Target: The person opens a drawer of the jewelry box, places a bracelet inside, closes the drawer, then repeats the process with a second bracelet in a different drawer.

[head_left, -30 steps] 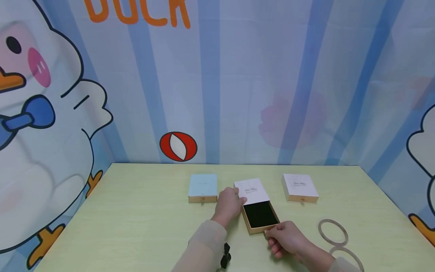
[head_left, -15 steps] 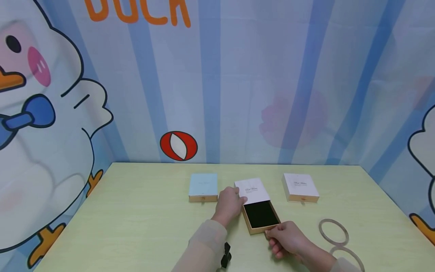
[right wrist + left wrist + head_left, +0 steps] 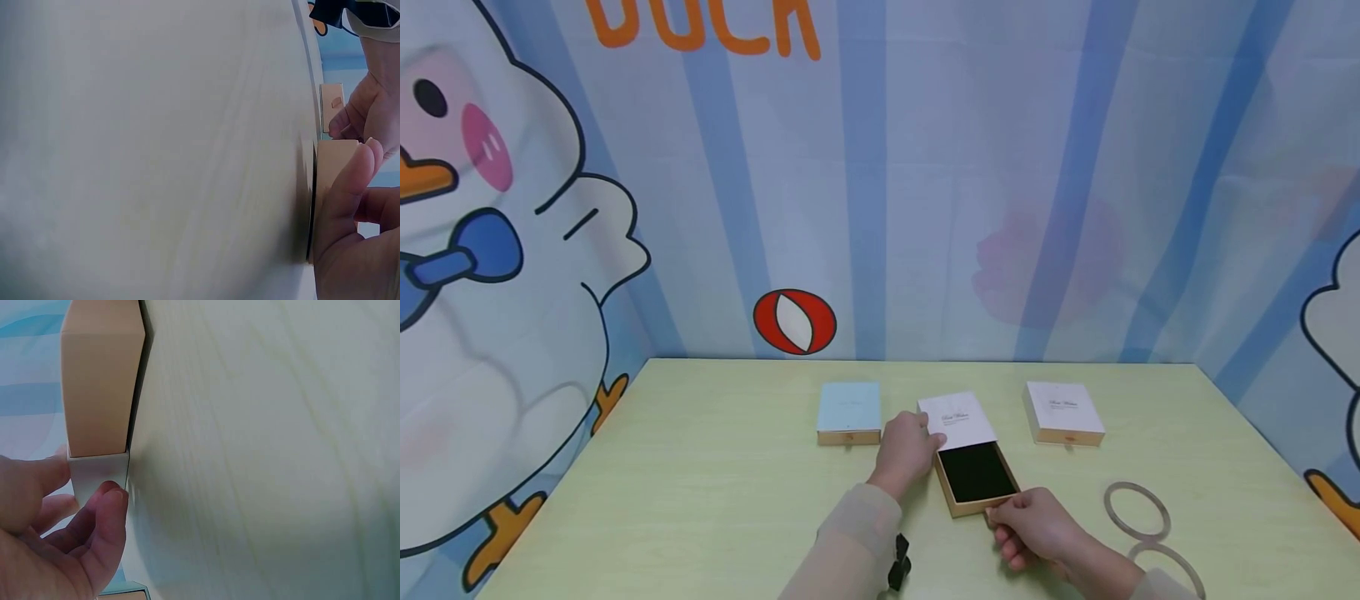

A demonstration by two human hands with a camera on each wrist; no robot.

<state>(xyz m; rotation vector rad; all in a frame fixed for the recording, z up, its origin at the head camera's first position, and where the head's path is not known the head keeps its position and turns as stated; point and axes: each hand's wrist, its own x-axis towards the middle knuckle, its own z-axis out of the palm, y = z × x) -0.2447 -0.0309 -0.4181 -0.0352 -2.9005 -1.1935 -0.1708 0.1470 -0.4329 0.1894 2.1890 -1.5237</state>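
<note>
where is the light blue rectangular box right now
In the head view, the light blue rectangular box sits near the far edge of the pale wood-grain table, just left of the person's left hand.

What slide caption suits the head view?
Left grip on a white gift-box sleeve, right grip on its open, dark-lined drawer.

backdrop (image 3: pixel 925 183): orange "DUCK" (image 3: pixel 745 47), tops cropped | open white box (image 3: pixel 967 435): script, perhaps "Best Wishes" | closed white box (image 3: pixel 1063 417): likewise

Three boxes (image 3: pixel 958 423), two rings (image 3: pixel 1108 503)
</note>
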